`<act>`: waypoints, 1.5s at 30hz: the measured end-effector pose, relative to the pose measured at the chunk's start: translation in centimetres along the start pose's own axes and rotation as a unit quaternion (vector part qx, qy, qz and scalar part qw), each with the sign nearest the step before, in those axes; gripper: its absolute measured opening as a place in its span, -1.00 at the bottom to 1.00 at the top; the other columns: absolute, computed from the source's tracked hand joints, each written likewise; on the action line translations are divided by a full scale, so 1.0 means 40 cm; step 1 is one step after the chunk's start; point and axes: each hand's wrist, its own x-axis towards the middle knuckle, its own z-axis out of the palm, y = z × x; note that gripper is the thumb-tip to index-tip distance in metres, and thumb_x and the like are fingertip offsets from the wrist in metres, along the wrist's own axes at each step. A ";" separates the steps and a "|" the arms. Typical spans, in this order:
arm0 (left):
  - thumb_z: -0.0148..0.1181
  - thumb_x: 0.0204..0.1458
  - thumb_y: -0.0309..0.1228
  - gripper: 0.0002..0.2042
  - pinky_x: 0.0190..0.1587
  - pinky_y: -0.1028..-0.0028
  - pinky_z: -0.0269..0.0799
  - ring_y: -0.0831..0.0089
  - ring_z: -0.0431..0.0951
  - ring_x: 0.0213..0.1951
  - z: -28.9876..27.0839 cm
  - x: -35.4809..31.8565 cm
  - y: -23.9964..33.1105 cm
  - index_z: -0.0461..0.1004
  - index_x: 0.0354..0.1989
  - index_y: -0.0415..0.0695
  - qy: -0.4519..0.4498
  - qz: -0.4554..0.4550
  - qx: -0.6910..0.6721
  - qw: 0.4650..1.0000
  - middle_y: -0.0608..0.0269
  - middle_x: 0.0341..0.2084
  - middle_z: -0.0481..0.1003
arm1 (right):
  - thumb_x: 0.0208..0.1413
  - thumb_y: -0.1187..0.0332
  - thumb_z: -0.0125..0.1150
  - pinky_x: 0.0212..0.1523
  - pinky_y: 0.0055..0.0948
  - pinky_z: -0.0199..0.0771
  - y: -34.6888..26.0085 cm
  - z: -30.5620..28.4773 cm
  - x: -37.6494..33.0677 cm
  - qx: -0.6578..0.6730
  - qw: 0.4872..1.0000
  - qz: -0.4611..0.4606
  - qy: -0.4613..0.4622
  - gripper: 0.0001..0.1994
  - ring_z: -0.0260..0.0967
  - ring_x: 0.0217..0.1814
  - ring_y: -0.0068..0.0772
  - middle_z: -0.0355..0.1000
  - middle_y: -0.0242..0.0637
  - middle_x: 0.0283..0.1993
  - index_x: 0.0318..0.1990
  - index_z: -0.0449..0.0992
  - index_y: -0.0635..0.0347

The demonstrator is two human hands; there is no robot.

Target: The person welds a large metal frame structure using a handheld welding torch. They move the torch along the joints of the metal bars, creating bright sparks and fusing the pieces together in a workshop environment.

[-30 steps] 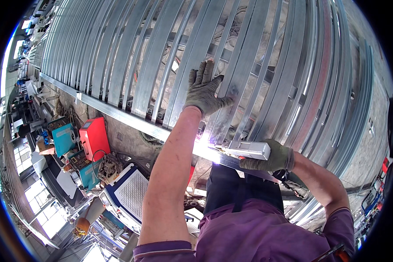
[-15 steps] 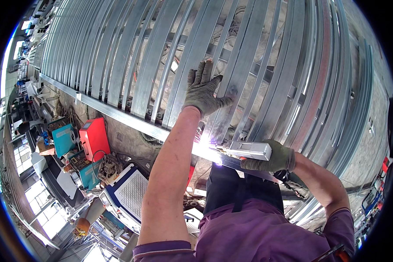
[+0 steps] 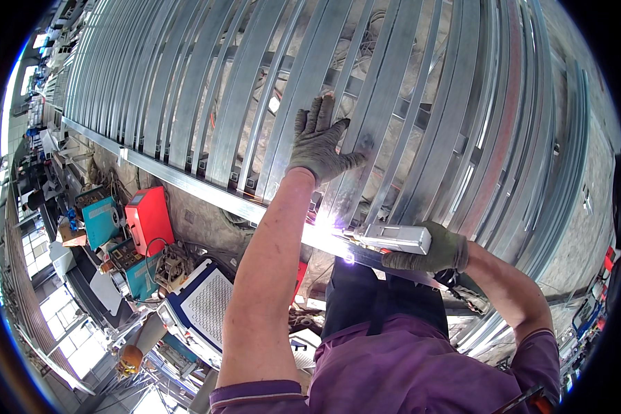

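Head view: the person looks down along a large frame of grey metal slats (image 3: 366,103) that run side by side and are joined at their lower ends to a long metal rail (image 3: 186,181). The left hand (image 3: 321,141), in a grey work glove, lies flat on one slat with the fingers spread and the thumb held out to the right; it presses on the metal and grips nothing. The bare left forearm comes up from the lower edge of the picture.

The right hand (image 3: 431,252), also in a grey glove, is closed around a silver box-shaped welding tool (image 3: 393,238). The tool lies almost level and its tip points left, to the rail just under the left hand. At the tip there is a bright white-violet welding glare (image 3: 332,226), at the place where a slat meets the rail. The exact tip is hidden by the light.

The person wears a purple shirt (image 3: 393,366). On the floor, far below at the left, stand a red machine box (image 3: 148,217), a teal box (image 3: 102,222) beside it and a white machine with a perforated panel (image 3: 203,310).
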 end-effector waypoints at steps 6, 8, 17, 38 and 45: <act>0.31 -0.05 0.62 0.12 0.75 0.00 -0.63 0.14 -0.47 0.79 -0.006 0.001 0.005 0.37 0.63 0.17 -0.010 -0.003 0.000 1.000 0.03 0.80 -0.32 | 0.26 -0.17 0.57 0.00 -0.30 0.76 0.009 -0.004 0.001 0.005 1.000 -0.022 -0.017 -0.35 0.77 0.02 -0.34 0.79 -0.17 -0.01 0.30 0.68 0.10; 0.31 -0.05 0.62 0.12 0.76 0.00 -0.62 0.15 -0.47 0.79 -0.004 -0.001 0.004 0.37 0.63 0.17 -0.002 0.000 0.003 1.000 0.04 0.80 -0.32 | 0.28 -0.17 0.55 0.02 -0.29 0.76 0.015 -0.004 0.000 -0.010 0.999 -0.021 -0.022 -0.35 0.77 0.04 -0.29 0.78 -0.16 0.01 0.33 0.66 0.09; 0.35 -0.06 0.59 0.10 0.76 0.02 -0.60 0.16 -0.46 0.79 -0.006 -0.003 0.006 0.38 0.62 0.18 0.002 -0.001 -0.007 1.000 0.05 0.80 -0.30 | 0.28 -0.20 0.51 0.16 -0.19 0.74 -0.005 -0.016 -0.010 -0.035 0.999 -0.007 -0.031 -0.31 0.75 0.13 -0.06 0.75 -0.08 0.11 0.39 0.61 0.06; 0.35 -0.03 0.57 0.09 0.76 0.01 -0.62 0.14 -0.47 0.79 -0.004 0.000 0.005 0.37 0.63 0.17 0.002 0.002 -0.006 1.000 0.03 0.80 -0.31 | 0.30 -0.22 0.50 0.01 -0.25 0.77 0.012 -0.013 -0.034 -0.015 1.000 -0.008 -0.010 -0.37 0.78 -0.01 -0.28 0.79 -0.17 -0.03 0.27 0.69 0.08; 0.34 -0.03 0.58 0.08 0.76 0.01 -0.62 0.14 -0.47 0.79 -0.002 -0.001 0.006 0.39 0.61 0.15 0.006 0.002 0.004 1.000 0.03 0.80 -0.31 | 0.30 -0.18 0.52 0.06 -0.28 0.72 -0.001 -0.021 -0.042 -0.045 0.999 0.024 -0.015 -0.37 0.76 -0.01 -0.22 0.77 -0.09 -0.02 0.30 0.68 0.11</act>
